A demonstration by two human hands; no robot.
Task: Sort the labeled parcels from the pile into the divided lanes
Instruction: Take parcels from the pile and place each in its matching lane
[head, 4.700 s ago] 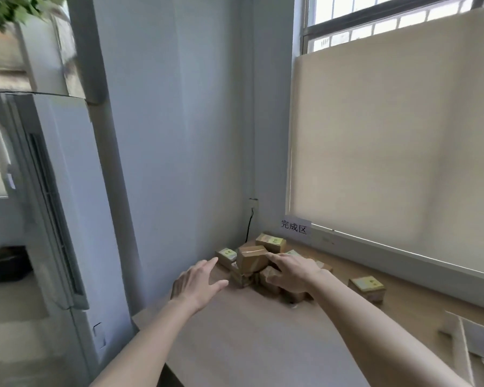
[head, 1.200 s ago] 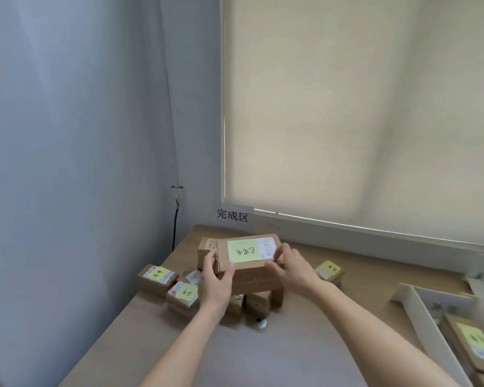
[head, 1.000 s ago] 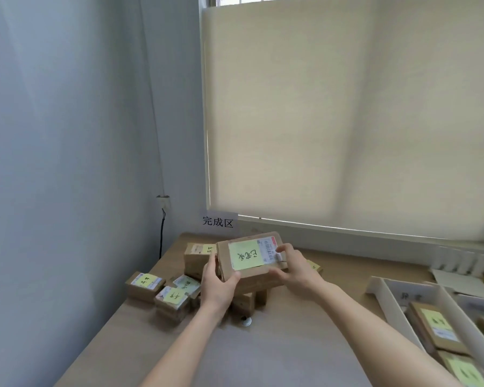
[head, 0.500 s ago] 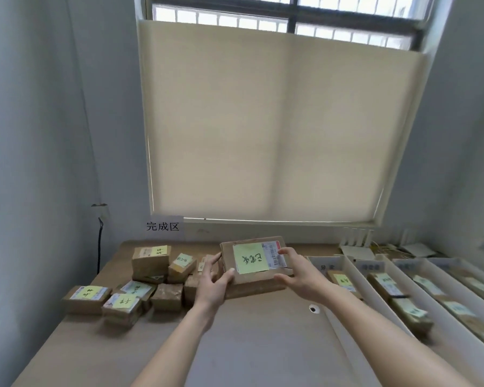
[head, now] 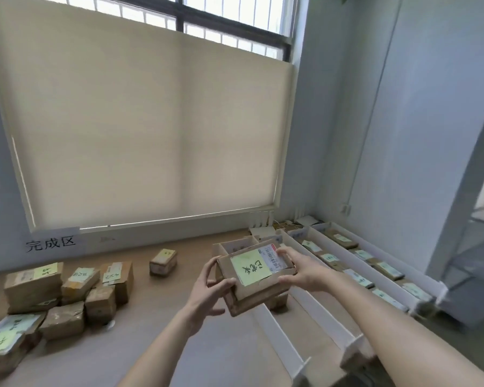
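A brown cardboard parcel [head: 256,277] with a green handwritten note and a barcode label is held in the air, tilted, over the leftmost lane. My left hand [head: 211,289] grips its left end, thumb on top. My right hand [head: 302,268] grips its right end, fingers over the barcode label. The pile of labeled parcels [head: 65,291] lies on the wooden table at the left. The white divided lanes [head: 313,305] run along the right side, and the lanes further right hold several labeled parcels [head: 359,277].
One small parcel [head: 163,261] stands alone near the window sill. A paper sign [head: 51,243] hangs on the sill at the left. The blind-covered window fills the back. A wall corner and a doorway are at the right.
Both hands lifted the parcel out of the pile and carried it rightward to above the lanes. The view swung right, so the pile now lies far left.
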